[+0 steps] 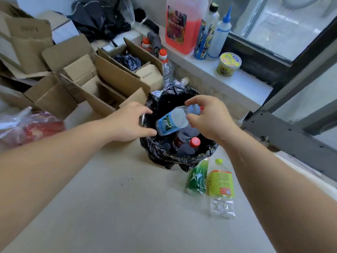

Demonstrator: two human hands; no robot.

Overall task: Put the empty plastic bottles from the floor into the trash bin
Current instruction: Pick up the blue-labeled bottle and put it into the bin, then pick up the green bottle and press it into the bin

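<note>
Right hand, centre of frame: fingers and thumb curled loosely around the neck end of a clear bottle with a blue label; whether they grip it or merely touch it cannot be told.

Left hand, just left of centre: fingers spread wide, thumb tip touching or just beside the base end of the blue-label bottle, fingertips over the bin's left rim.

Blue-label bottle: tilted, base lower left, neck upper right, over the mouth of the bin.

Trash bin, centre: lined with a crumpled black plastic bag; inside, a dark bottle with a red cap among other dark shapes.

Green bottle, lower right of centre: lying on the floor, neck toward the bin, just beside its front edge.

Bottle with yellow-green label and cap: lying on the floor just right of the green bottle, roughly parallel, clear base toward the viewer.

Cardboard boxes, upper left: opened, stacked and jumbled; two red-capped bottles stand behind them.

Red plastic bag, left edge.

Window ledge, upper right: large jug of pink liquid, two tall squeeze bottles, a yellow lidded cup.
</note>
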